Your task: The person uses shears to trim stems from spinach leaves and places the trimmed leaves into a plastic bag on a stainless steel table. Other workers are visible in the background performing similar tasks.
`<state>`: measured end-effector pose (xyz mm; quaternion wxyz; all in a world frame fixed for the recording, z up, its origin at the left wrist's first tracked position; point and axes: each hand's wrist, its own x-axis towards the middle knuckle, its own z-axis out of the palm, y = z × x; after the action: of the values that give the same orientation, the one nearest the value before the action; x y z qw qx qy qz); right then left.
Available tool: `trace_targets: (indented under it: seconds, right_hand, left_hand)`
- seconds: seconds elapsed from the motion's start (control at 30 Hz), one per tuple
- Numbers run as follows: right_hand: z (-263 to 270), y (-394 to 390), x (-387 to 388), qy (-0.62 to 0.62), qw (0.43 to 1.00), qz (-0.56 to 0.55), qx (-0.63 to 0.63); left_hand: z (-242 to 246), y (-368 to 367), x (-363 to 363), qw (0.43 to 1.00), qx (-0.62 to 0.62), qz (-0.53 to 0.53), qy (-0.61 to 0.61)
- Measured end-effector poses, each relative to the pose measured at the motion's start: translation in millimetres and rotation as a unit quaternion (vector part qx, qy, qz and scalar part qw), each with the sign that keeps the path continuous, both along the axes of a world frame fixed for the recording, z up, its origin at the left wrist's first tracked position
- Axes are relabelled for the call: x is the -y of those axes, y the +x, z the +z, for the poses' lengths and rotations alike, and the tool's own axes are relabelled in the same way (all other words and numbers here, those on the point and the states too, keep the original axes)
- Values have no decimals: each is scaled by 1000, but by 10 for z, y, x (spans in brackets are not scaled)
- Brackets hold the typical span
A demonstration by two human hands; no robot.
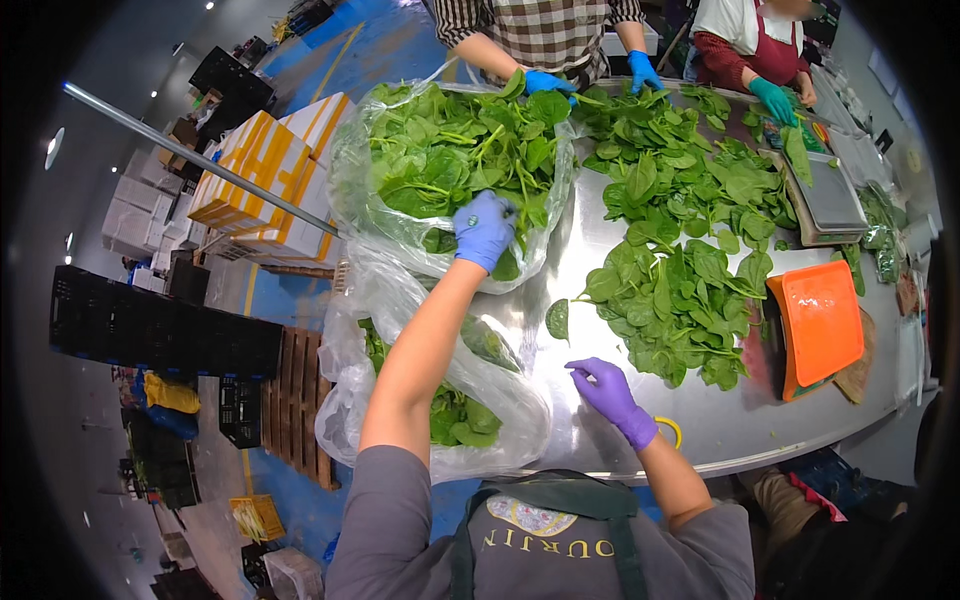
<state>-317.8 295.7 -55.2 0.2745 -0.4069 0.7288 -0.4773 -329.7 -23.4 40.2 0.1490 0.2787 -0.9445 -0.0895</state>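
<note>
Gloved in blue-violet, my left hand [484, 229] reaches into the near side of a large clear plastic bag [352, 150] full of leafy greens [442, 142]. Its fingers are curled at the leaves; whether they grip any is hidden. My right hand [609, 394], in a purple glove, hovers over the bare metal tabletop [697, 420], thumb and forefinger extended towards the left, with nothing visible in it. A loose pile of green leaves [675, 300] lies beyond and right of it. Under my left forearm, a second clear bag [517, 442] holds more leaves.
An orange-topped scale [821, 322] stands at the right, a grey-topped scale [825, 191] behind it. Yellow scissor handles [669, 431] show beside my right wrist. Two people with gloved hands [772, 101] work across the table. Taped foam boxes [255, 172] and a wooden pallet [292, 405] lie left.
</note>
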Motion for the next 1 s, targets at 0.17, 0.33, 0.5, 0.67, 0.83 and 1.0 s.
trace_targets:
  seconds: [0.17,0.33,0.5,0.67,0.83,1.0]
  right_hand:
    - [123,4,91,-17,1000,-2,-7]
    - [269,59,332,-28,1000,4,6]
    - [481,3,599,-95,995,-17,-1]
    - [1035,-219,938,-178,981,-74,-27]
    - [1515,-671,1710,-332,922,-174,97]
    - [1446,-1110,2169,-188,954,-40,231]
  left_hand:
    - [203,201,153,891,-392,-88,213]
    - [539,421,405,775,-519,-71,354]
    - [773,563,370,525,-610,-51,591]
    - [612,716,453,398,-611,-84,679]
    - [425,638,349,354,-638,-72,680]
    - [324,562,278,388,-633,-105,662]
